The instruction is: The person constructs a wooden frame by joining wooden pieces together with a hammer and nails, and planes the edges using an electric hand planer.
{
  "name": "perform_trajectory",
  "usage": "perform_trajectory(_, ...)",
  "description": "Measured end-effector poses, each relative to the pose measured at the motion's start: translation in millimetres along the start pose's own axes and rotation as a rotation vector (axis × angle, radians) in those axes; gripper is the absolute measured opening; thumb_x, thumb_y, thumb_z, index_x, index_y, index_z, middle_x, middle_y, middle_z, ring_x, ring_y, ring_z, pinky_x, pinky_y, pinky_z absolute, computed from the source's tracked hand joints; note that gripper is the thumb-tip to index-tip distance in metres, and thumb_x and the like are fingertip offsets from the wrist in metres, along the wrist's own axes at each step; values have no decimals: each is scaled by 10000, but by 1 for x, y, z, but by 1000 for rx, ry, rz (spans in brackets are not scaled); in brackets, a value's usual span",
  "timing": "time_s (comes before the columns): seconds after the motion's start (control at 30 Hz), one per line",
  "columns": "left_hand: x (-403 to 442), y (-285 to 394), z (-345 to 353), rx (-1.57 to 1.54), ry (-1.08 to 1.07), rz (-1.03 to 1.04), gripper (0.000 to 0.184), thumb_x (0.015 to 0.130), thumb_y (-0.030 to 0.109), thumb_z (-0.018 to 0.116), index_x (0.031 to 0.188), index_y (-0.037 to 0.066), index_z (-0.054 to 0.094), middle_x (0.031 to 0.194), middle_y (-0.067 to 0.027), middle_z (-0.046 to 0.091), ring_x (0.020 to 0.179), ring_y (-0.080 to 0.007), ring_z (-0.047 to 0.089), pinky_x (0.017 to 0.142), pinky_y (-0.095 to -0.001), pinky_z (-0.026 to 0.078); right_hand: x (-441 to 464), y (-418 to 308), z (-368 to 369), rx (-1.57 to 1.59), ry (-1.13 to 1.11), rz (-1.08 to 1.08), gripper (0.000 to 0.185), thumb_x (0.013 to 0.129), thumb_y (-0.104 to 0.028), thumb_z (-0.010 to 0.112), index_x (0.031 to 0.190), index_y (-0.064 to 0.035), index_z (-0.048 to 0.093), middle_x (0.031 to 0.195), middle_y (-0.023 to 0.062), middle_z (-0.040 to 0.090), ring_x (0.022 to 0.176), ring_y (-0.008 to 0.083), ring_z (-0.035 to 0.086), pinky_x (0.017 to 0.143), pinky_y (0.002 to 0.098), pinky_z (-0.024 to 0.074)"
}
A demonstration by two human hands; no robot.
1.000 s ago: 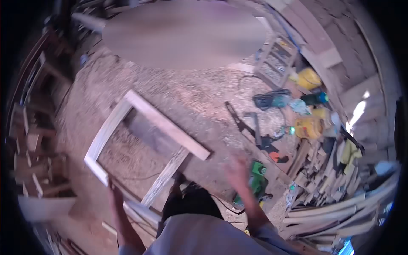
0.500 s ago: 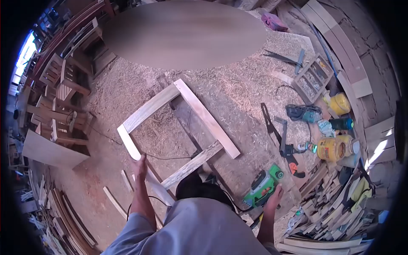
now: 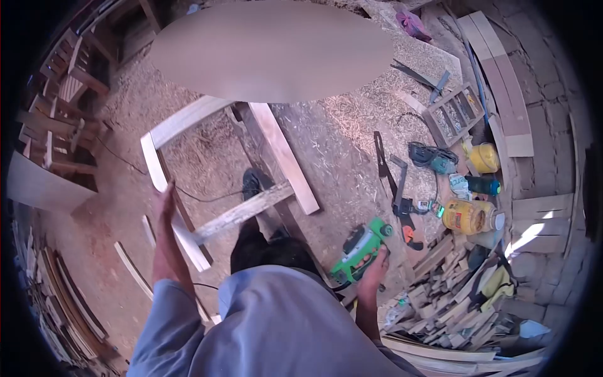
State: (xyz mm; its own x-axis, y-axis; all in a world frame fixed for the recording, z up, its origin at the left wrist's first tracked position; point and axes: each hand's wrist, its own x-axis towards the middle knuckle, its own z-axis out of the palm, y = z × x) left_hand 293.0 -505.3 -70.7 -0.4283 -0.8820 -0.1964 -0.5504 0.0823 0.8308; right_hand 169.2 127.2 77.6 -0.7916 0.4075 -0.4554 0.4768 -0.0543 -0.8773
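My left hand [image 3: 164, 204] is closed around the left rail of a wooden frame [image 3: 284, 157]. The frame is made of pale planks joined into a rough square, with one crosspiece near my legs. Its far corner is partly covered by a blurred oval. On my right side, my right hand [image 3: 375, 269] grips a green electric planer [image 3: 358, 252] by its handle, held apart from the frame. A dark foot [image 3: 251, 183] shows inside the frame, beyond the crosspiece.
At right lie a handsaw [image 3: 407, 229], a corded power tool [image 3: 433, 157], a divided wooden tray [image 3: 453, 118] and yellow containers [image 3: 468, 217]. Offcuts [image 3: 449, 301] are heaped at lower right. Wooden chairs [image 3: 69, 125] stand at left, and shavings cover much of the ground.
My view has shifted, so the scene sits further left and a foot now shows inside the frame. My left hand stays on the rail, and the planer stays in my right hand.
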Motion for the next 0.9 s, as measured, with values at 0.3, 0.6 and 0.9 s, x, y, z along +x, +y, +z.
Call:
perform_trajectory(0.3, 10, 8, 5, 54, 34, 11, 793, 901, 420, 873, 1484, -37, 589, 1336, -211, 747, 1220, -323, 716, 1090, -424, 530, -8, -8, 18, -672, -413, -458, 409, 1009, -387, 772, 1144, -9, 691, 791, 142, 672, 712, 247, 669, 691, 450, 541)
perform_trajectory(0.6, 15, -4, 11, -9, 32, 45, 729, 895, 365, 884, 1433, -47, 613, 1277, -195, 766, 1148, -294, 740, 1028, -407, 560, -30, -1, 70, -814, -536, -617, 444, 981, -438, 794, 1084, -21, 681, 829, 232, 702, 747, 441, 708, 683, 524, 546)
perform_trajectory(0.9, 23, -17, 13, 11, 12, 21, 784, 909, 330, 869, 1532, -15, 540, 1337, -205, 747, 1213, -309, 721, 1076, -415, 538, -27, -5, 95, -807, -519, -772, 390, 981, -385, 802, 1029, -16, 682, 793, 242, 694, 719, 453, 712, 656, 540, 539)
